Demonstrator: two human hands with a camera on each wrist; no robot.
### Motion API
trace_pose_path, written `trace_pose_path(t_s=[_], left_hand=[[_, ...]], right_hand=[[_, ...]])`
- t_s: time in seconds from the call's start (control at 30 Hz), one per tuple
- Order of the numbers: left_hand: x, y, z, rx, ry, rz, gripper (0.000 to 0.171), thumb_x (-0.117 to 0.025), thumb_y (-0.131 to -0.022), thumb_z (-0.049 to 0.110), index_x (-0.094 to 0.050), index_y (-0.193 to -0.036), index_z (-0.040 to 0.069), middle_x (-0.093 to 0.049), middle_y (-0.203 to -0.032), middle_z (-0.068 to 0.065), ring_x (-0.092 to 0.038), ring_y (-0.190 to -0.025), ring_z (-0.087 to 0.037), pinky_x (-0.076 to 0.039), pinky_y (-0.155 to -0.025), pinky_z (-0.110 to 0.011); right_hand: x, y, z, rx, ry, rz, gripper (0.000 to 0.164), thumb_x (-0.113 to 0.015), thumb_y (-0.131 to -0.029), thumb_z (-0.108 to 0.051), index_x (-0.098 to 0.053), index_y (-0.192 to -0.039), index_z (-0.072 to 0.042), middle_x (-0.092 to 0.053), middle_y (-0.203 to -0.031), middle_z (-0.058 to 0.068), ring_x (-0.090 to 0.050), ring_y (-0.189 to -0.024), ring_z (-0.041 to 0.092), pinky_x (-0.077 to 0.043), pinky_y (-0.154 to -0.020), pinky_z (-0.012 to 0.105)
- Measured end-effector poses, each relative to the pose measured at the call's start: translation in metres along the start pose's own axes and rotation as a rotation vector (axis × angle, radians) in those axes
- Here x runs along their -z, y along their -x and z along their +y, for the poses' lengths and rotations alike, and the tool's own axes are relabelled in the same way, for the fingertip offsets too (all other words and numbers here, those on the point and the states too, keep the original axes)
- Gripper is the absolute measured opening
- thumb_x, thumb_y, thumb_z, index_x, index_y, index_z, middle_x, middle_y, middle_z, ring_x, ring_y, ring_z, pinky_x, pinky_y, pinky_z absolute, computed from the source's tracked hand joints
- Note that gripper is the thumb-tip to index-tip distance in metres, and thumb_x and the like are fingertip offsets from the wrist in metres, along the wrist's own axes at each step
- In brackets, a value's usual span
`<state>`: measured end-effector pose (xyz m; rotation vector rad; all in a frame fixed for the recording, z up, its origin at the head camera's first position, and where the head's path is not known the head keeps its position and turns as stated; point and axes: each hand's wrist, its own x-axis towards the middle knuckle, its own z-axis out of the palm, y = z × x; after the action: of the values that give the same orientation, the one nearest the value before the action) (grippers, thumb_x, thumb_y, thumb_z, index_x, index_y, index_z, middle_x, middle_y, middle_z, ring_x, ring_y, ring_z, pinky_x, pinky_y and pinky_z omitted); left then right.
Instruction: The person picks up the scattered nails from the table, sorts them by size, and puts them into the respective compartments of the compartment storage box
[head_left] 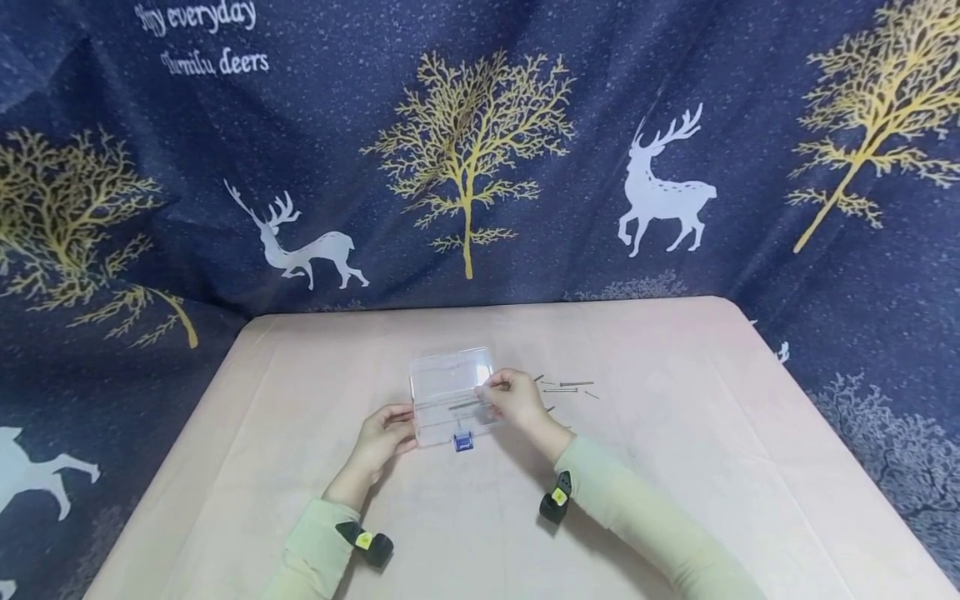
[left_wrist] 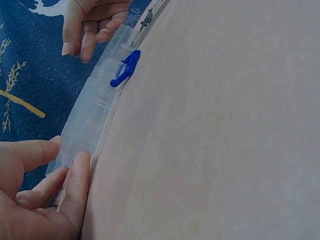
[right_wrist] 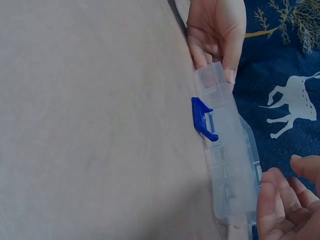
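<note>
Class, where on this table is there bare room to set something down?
Bare cloth lies left of the left hand, between the forearms, and right of the metal pieces. Crowded: from the clear box across the right hand to those pieces.

On the tabletop (head_left: 675, 375) before you stands the box (head_left: 433, 435), its lid (head_left: 444, 377) raised at the back, its latch (head_left: 464, 442) midway along the front edge. Your left grip (head_left: 384, 437) is around the box's left end; your right grip (head_left: 517, 398) is over its right part. One nail (head_left: 467, 405) lies in or just above the box, unclear which. More nails (head_left: 560, 391) lie scattered to its right. Behind the tabletop hangs the curtain (head_left: 555, 258).
</note>
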<state>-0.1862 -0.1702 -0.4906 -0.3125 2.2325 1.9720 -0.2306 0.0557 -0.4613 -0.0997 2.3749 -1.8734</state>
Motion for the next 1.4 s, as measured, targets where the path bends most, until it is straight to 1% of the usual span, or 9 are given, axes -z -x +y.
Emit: trace_pose_path(t_s=[0.1, 0.23, 0.37, 0.57, 0.67, 0.8, 0.9, 1.17, 1.4], left_hand=[[0.000, 0.001, -0.001, 0.002, 0.002, 0.003, 0.036, -0.056, -0.088, -0.002, -0.051, -0.123, -0.007, -0.053, -0.123, -0.028, -0.064, -0.092, -0.018, -0.061, -0.081, -0.030], [0.000, 0.002, 0.000, 0.005, 0.001, 0.002, 0.036, -0.057, -0.089, -0.001, -0.051, -0.124, -0.007, -0.053, -0.124, -0.027, -0.064, -0.093, -0.019, -0.061, -0.082, -0.029], [0.000, 0.003, 0.001, 0.004, -0.010, 0.002, 0.036, -0.056, -0.089, -0.001, -0.051, -0.124, -0.007, -0.052, -0.125, -0.027, -0.063, -0.098, -0.023, -0.061, -0.083, -0.029], [0.000, 0.002, 0.002, -0.003, -0.014, 0.001, 0.037, -0.055, -0.089, -0.001, -0.050, -0.125, -0.007, -0.051, -0.126, -0.028, -0.062, -0.102, -0.027, -0.060, -0.085, -0.030], [0.001, 0.003, 0.002, -0.002, -0.009, 0.003, 0.037, -0.055, -0.089, -0.001, -0.050, -0.125, -0.007, -0.051, -0.125, -0.027, -0.062, -0.103, -0.027, -0.060, -0.084, -0.030], [0.001, 0.003, 0.001, -0.010, 0.003, 0.003, 0.036, -0.055, -0.089, -0.001, -0.050, -0.125, -0.008, -0.051, -0.125, -0.028, -0.062, -0.100, -0.026, -0.061, -0.084, -0.030], [0.002, 0.004, 0.001, -0.021, 0.008, 0.000, 0.035, -0.054, -0.090, -0.001, -0.050, -0.124, -0.009, -0.050, -0.124, -0.029, -0.062, -0.098, -0.024, -0.061, -0.083, -0.030], [0.001, 0.003, 0.001, -0.006, -0.005, 0.002, 0.035, -0.055, -0.091, 0.000, -0.050, -0.125, -0.007, -0.051, -0.124, -0.026, -0.062, -0.100, -0.025, -0.060, -0.085, -0.030], [0.001, 0.000, -0.001, -0.009, -0.009, 0.002, 0.035, -0.055, -0.091, 0.000, -0.051, -0.125, -0.007, -0.052, -0.124, -0.026, -0.062, -0.096, -0.021, -0.060, -0.084, -0.029]], right_hand=[[0.002, 0.002, -0.001, 0.029, 0.002, -0.002, 0.014, -0.068, -0.084, -0.005, -0.063, -0.090, 0.006, -0.067, -0.080, 0.021, -0.064, -0.055, 0.027, -0.062, -0.054, 0.037], [0.009, 0.006, -0.004, 0.085, 0.026, 0.002, 0.012, -0.063, -0.084, 0.001, -0.062, -0.094, 0.008, -0.064, -0.083, 0.019, -0.059, -0.055, 0.019, -0.059, -0.051, 0.027], [0.017, 0.010, -0.003, 0.103, 0.086, 0.002, 0.013, -0.062, -0.084, 0.002, -0.062, -0.096, 0.007, -0.064, -0.085, 0.015, -0.053, -0.059, 0.010, -0.053, -0.047, 0.018], [0.034, 0.017, -0.003, 0.114, 0.186, 0.022, 0.019, -0.064, -0.084, -0.002, -0.062, -0.101, 0.005, -0.063, -0.089, 0.015, -0.056, -0.068, 0.015, -0.059, -0.052, 0.027], [0.045, 0.020, -0.005, 0.122, 0.222, 0.033, 0.020, -0.064, -0.084, -0.004, -0.061, -0.102, 0.005, -0.064, -0.091, 0.015, -0.058, -0.070, 0.017, -0.059, -0.061, 0.029], [0.058, 0.025, -0.006, 0.127, 0.285, 0.049, 0.020, -0.064, -0.084, -0.005, -0.062, -0.102, 0.004, -0.065, -0.091, 0.013, -0.059, -0.078, 0.021, -0.054, -0.074, 0.028], [0.067, 0.029, -0.005, 0.135, 0.331, 0.050, 0.020, -0.063, -0.084, -0.004, -0.061, -0.102, 0.004, -0.065, -0.092, 0.013, -0.060, -0.083, 0.023, -0.054, -0.078, 0.030], [0.087, 0.040, 0.005, 0.166, 0.430, 0.022, 0.017, -0.060, -0.082, -0.001, -0.062, -0.098, 0.005, -0.068, -0.090, 0.015, -0.061, -0.073, 0.021, -0.054, -0.068, 0.025], [0.099, 0.052, 0.011, 0.162, 0.508, -0.017, 0.016, -0.063, -0.080, -0.002, -0.062, -0.095, 0.005, -0.067, -0.083, 0.011, -0.060, -0.072, 0.017, -0.054, -0.067, 0.024]])
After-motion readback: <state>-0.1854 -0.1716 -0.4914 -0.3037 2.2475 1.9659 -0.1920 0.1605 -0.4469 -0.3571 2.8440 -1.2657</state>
